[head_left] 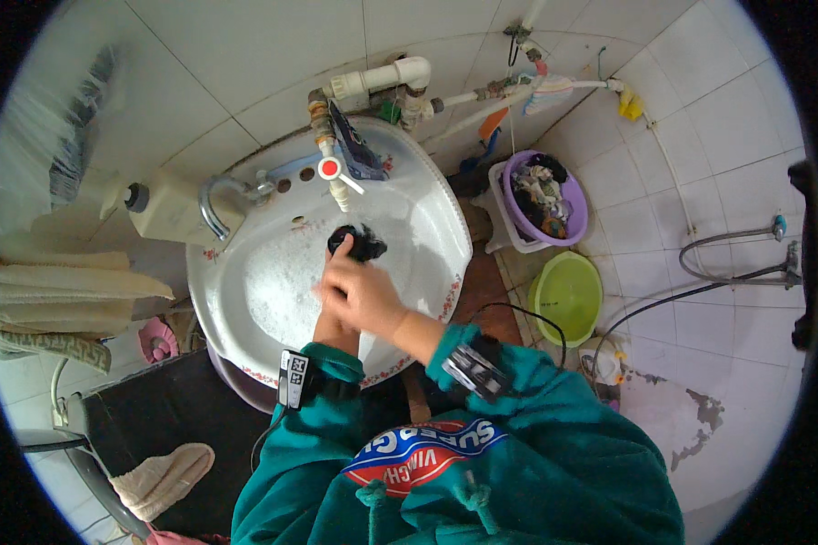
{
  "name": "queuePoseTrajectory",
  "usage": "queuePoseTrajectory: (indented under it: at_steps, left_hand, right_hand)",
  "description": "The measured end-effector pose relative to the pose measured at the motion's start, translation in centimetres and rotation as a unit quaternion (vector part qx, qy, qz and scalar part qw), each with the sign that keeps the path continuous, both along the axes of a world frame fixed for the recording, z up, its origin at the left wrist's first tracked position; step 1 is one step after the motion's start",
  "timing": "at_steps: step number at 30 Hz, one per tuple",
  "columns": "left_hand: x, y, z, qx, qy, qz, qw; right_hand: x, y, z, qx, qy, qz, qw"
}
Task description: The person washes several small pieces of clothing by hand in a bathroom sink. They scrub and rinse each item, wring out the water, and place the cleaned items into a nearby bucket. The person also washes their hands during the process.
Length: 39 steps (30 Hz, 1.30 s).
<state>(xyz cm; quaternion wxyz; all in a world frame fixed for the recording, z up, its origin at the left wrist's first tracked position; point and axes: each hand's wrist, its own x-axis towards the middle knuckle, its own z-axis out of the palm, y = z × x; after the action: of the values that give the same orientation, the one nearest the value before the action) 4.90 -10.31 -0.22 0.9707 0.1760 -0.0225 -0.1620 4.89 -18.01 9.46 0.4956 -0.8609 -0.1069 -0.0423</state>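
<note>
Both my hands meet above a white washbasin (409,327) with a red floral rim. My left hand (328,308) is mostly hidden beneath my right; it appears to grip a wet, black, soft item (367,245), perhaps cloth. My right hand (371,289) lies across it, blurred, its fingertips partly hidden, so its hold is unclear. A fingertip presses on the black item. Soapy white foam (273,286) covers the basin's left side. Just beyond the item, the white tap with a red-centred handle (330,168) points its spout down into the basin.
A chrome faucet (211,208) curves over the basin's left rim. Against the back rim leans a dark packet (358,146). To the right, a purple basin (579,228) of clothes sits above a green basin (566,293). Towels (68,293) hang at left.
</note>
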Motion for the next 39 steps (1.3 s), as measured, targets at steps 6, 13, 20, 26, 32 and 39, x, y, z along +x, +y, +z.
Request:
queuePoseTrajectory:
  at_steps: [6, 13, 20, 26, 32, 39]
  left_hand:
    - [0.4, -0.7, 1.3, 0.169, 0.231, 0.002, 0.958]
    - [0.6, 0.2, 2.4, 0.203, 0.265, -0.021, 0.943]
    - [2.7, 0.4, 5.4, 0.299, 0.164, 0.047, 0.939]
    - [0.8, -0.8, 5.3, 0.419, 0.123, 0.060, 0.898]
    - [1.5, -2.2, 5.0, 0.602, -0.015, 0.145, 0.785]
    - [3.4, -1.0, 3.0, 0.635, 0.022, 0.070, 0.769]
  right_hand:
    - [2.2, -1.4, -1.4, -0.043, 0.075, -0.244, 0.966]
    - [2.4, -1.2, -2.7, -0.024, 0.035, -0.212, 0.976]
    - [2.4, -5.5, -10.8, 0.543, 0.382, -0.253, 0.704]
    - [1.3, -3.0, -7.5, 0.533, 0.310, -0.174, 0.768]
    - [2.4, -1.1, -5.5, 0.352, 0.188, -0.247, 0.883]
    - [3.6, -1.1, -5.1, 0.233, 0.101, -0.230, 0.939]
